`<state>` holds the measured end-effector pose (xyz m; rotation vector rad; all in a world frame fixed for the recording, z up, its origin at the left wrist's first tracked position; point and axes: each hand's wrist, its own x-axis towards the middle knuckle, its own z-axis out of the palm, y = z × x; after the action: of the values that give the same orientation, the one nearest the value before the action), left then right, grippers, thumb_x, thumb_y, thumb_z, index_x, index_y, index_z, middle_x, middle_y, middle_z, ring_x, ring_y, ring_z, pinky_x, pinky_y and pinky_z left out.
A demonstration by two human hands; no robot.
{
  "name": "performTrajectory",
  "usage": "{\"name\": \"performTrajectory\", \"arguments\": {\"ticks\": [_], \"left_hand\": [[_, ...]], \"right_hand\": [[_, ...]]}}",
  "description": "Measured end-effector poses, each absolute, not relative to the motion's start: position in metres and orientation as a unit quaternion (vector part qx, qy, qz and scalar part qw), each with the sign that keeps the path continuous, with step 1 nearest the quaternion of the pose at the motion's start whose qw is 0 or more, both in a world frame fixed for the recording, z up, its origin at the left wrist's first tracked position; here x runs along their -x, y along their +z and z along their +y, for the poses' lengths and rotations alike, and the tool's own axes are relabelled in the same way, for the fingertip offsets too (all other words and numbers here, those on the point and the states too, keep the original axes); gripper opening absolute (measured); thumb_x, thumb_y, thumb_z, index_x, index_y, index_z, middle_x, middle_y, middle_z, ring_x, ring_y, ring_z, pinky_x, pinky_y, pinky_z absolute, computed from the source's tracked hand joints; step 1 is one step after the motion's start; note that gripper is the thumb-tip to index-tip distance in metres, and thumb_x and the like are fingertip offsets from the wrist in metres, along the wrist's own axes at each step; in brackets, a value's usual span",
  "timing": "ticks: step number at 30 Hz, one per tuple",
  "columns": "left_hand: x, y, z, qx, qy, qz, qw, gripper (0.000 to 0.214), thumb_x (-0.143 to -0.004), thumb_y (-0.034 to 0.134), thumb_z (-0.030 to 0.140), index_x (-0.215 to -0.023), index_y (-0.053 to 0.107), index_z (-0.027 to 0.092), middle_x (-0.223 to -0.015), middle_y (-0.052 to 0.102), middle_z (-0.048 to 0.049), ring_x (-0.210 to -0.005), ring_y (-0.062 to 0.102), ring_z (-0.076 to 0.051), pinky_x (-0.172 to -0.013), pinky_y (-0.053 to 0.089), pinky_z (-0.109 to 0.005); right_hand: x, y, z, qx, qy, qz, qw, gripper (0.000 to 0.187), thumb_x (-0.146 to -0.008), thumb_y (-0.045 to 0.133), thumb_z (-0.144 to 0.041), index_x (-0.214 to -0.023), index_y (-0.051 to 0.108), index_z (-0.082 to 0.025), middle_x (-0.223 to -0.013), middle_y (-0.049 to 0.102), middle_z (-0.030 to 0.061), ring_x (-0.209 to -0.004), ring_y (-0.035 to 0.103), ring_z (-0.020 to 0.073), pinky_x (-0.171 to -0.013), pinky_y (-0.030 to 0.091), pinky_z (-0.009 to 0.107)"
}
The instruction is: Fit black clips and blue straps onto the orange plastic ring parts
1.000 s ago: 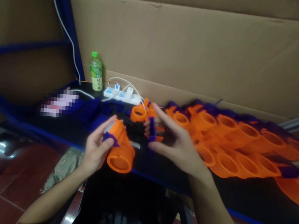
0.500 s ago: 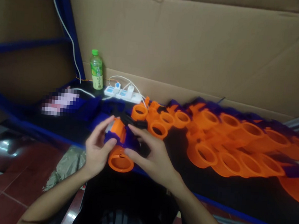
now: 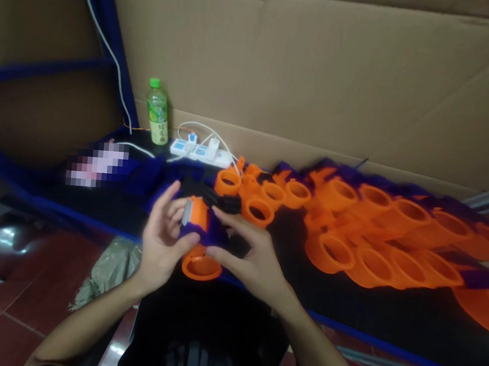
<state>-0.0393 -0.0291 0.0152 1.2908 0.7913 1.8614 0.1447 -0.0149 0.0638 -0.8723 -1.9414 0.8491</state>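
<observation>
Between my two hands is an orange-and-blue plastic part [image 3: 200,213] with a wide orange ring [image 3: 202,267] at its near end and a grey strip on its left side. My left hand [image 3: 161,241] holds it from the left, thumb on the blue section, index finger raised off it. From the right, my right hand [image 3: 254,251] grips the part between thumb and fingers. A black object [image 3: 228,203], too blurred to name, lies just beyond my right fingertips. The underside of the part is hidden.
Many similar orange ringed parts [image 3: 373,263] crowd the right of the dark table [image 3: 289,265]. A white power strip [image 3: 202,153] with plugs and a green-capped bottle [image 3: 157,111] stand at the back, before a cardboard wall [image 3: 300,69]. A grey-green sack [image 3: 108,271] lies on the floor.
My left index finger has come up off the part, uncovering more of the grey strip. The part has shifted slightly to the right. My right hand keeps its grip.
</observation>
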Motion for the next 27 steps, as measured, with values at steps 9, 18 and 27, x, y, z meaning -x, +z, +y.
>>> {"name": "performTrajectory", "arguments": {"ticks": [9, 18, 27], "left_hand": [[0.036, 0.02, -0.034, -0.504, 0.696, 0.316, 0.403, 0.085, -0.074, 0.087, 0.032, -0.147, 0.044, 0.028, -0.126, 0.064, -0.012, -0.116, 0.066, -0.029, -0.099, 0.054, -0.041], [0.033, 0.032, -0.043, -0.524, 0.659, 0.335, 0.423, 0.094, -0.065, 0.092, 0.027, -0.148, 0.047, 0.026, -0.129, 0.064, -0.012, -0.119, 0.064, -0.033, -0.101, 0.054, -0.041], [0.034, 0.031, -0.053, -0.552, 0.644, 0.292, 0.442, 0.097, -0.061, 0.094, 0.024, -0.147, 0.05, 0.025, -0.133, 0.064, -0.0146, -0.123, 0.063, -0.036, -0.101, 0.055, -0.043]], "right_hand": [[-0.149, 0.06, -0.02, 0.378, 0.399, -0.726, 0.414, 0.058, -0.079, 0.082, -0.036, -0.134, 0.065, -0.028, -0.124, 0.071, 0.0066, -0.105, 0.068, 0.0229, -0.098, 0.054, 0.04], [-0.14, 0.036, -0.018, 0.333, 0.578, -0.563, 0.489, 0.048, -0.073, 0.085, -0.044, -0.114, 0.071, -0.025, -0.122, 0.07, 0.0066, -0.115, 0.066, 0.0251, -0.101, 0.053, 0.039], [-0.137, 0.036, -0.022, 0.374, 0.629, -0.477, 0.487, 0.033, -0.072, 0.085, -0.043, -0.095, 0.074, -0.023, -0.097, 0.074, 0.004, -0.084, 0.067, 0.0178, -0.075, 0.054, 0.028]]}}
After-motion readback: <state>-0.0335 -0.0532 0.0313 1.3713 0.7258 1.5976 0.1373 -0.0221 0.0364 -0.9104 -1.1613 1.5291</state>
